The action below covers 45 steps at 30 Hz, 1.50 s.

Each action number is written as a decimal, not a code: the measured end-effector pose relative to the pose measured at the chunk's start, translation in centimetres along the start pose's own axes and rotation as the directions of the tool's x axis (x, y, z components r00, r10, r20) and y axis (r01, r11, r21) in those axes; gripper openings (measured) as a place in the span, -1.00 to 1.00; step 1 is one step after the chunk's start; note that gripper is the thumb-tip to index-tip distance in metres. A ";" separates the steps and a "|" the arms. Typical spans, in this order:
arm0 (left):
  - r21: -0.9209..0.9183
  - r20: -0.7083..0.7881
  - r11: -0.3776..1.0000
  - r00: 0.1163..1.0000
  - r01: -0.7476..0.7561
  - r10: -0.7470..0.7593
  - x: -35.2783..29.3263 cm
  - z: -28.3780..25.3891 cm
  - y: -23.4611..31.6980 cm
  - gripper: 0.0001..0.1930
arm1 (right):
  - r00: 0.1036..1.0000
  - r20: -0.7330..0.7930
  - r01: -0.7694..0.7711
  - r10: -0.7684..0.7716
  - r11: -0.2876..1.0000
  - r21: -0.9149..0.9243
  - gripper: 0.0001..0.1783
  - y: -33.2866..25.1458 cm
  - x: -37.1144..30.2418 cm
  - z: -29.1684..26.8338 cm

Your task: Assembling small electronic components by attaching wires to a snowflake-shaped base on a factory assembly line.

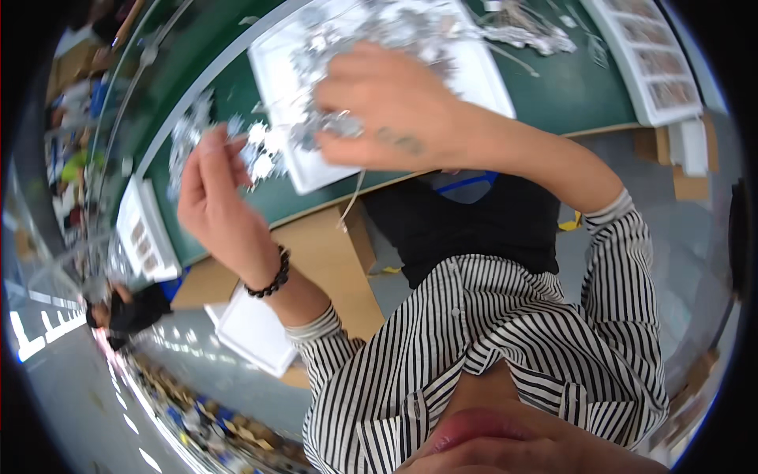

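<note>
My right hand (387,107) is over the white tray (304,170), its fingers curled around a small clump of shiny silvery pieces (335,125). Motion blur hides their exact kind. A thin pale cord (353,197) hangs over the table edge below that hand. To the left, my left hand (219,209) is raised with thumb and fingers pinched together, and whatever is between its tips cannot be made out. Behind its fingertips, a heap of silvery white pieces (264,150) lies on the green table. More silvery pieces (426,35) are piled in the tray beyond my right hand.
The green table (553,91) ends near my waist. A compartmented white tray (651,55) stands at right, another white tray (146,229) at left. Tangled pale cords (525,28) lie at the back. Cardboard boxes (324,265) stand under the table; a person (138,312) is at far left.
</note>
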State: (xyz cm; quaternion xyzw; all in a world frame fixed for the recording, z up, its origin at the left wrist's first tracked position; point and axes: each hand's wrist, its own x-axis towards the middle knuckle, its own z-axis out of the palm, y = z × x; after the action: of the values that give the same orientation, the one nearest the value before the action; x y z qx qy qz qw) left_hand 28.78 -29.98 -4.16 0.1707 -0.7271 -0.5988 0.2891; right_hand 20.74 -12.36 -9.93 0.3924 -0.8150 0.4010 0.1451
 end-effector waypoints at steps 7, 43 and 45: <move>0.585 -0.036 0.811 0.999 -0.010 0.038 0.9 -0.1 -5.0 -0.65 | 0.931 -0.236 0.231 -0.278 0.950 -0.209 -0.70 -0.1 -0.6 0.1; 0.670 -0.144 0.742 0.978 -0.017 0.152 -4.4 -8.4 -10.6 -0.73 | 0.851 0.108 -0.522 0.514 0.851 0.064 -0.64 14.8 -1.1 -9.7; 0.629 -0.108 0.775 0.981 -0.057 0.160 -3.8 -7.6 -11.2 -0.75 | 0.920 0.017 -0.375 0.392 0.866 0.331 -0.68 14.4 -1.4 -11.6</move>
State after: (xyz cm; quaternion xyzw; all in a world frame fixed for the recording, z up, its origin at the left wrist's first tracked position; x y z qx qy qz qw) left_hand 35.34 -36.10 -14.99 0.2602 -0.8677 -0.2923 0.3064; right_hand 9.84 2.56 -11.10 0.2307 -0.7945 0.5616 0.0160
